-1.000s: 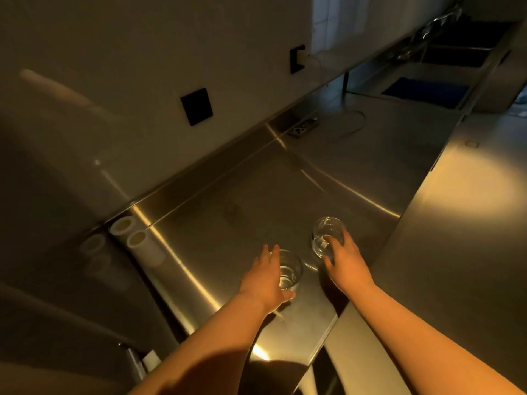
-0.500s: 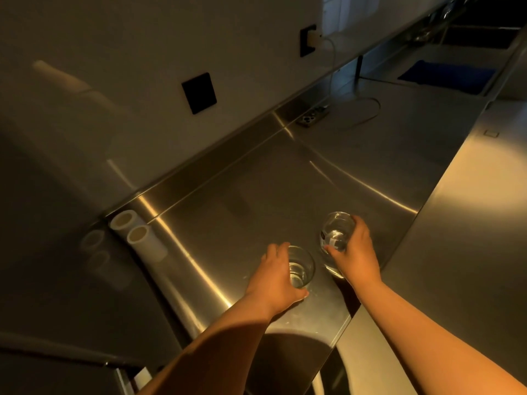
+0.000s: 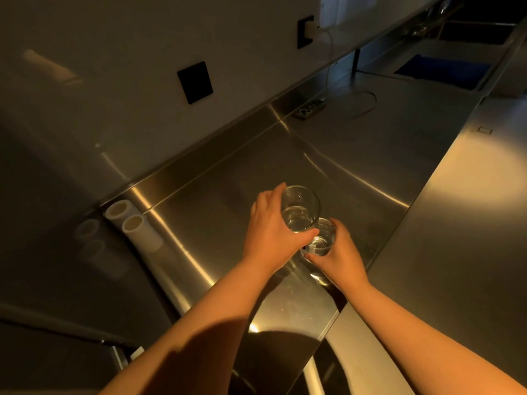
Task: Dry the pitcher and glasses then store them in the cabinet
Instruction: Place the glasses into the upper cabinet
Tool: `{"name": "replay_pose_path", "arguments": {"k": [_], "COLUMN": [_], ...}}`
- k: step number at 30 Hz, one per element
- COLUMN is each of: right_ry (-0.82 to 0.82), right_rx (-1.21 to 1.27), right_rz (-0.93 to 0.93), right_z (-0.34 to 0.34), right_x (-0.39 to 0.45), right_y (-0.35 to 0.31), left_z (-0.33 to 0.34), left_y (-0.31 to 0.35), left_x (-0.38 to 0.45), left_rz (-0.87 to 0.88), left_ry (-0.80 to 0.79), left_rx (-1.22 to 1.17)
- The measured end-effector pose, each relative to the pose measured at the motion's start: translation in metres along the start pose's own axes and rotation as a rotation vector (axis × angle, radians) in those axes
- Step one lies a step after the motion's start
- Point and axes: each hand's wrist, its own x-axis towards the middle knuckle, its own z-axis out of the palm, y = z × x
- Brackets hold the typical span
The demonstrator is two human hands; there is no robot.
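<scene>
Two clear drinking glasses are in my hands above the steel counter (image 3: 228,178). My left hand (image 3: 271,232) grips one glass (image 3: 299,209), which is lifted and sits higher in the view. Just below and to the right, my right hand (image 3: 339,258) holds the second glass (image 3: 322,238). The first glass overlaps the rim of the second; whether they touch I cannot tell. No pitcher or cabinet is visible.
Two white rolls (image 3: 134,226) lie at the counter's left end by the wall. A power strip (image 3: 309,109) with a cable lies at the back. Far right are a blue cloth (image 3: 442,71) and a sink (image 3: 473,32).
Both hands closed on the glasses and lifted them off the counter. The left glass rose and moved right, so the two glasses now overlap.
</scene>
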Motion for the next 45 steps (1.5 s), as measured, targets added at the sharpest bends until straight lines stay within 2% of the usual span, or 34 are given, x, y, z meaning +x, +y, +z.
{"name": "replay_pose_path", "arguments": {"k": [13, 21, 31, 36, 42, 45], "right_ry": [-0.104, -0.05, 0.041, 0.042, 0.013, 0.016], "right_rx": [0.087, 0.164, 0.236, 0.216, 0.206, 0.251], "right_rz": [0.025, 0.025, -0.04, -0.074, -0.167, -0.237], "right_z": [0.008, 0.007, -0.002, -0.019, -0.066, -0.098], "right_x": [-0.035, -0.039, -0.041, -0.039, -0.04, -0.043], "right_y": [-0.007, -0.016, -0.039, -0.053, -0.092, -0.126], "left_z": [0.004, 0.005, 0.003, -0.006, -0.042, -0.061], "left_y": [-0.001, 0.001, 0.005, 0.018, 0.041, 0.049], "left_x": [-0.005, -0.009, -0.011, -0.012, -0.025, -0.043], "left_rz": [0.033, 0.029, 0.051, 0.047, -0.037, -0.006], "left_ry": [-0.183, -0.26, -0.269, -0.269, -0.25, -0.252], "left_rx": [0.022, 0.04, 0.034, -0.049, -0.386, -0.45]}}
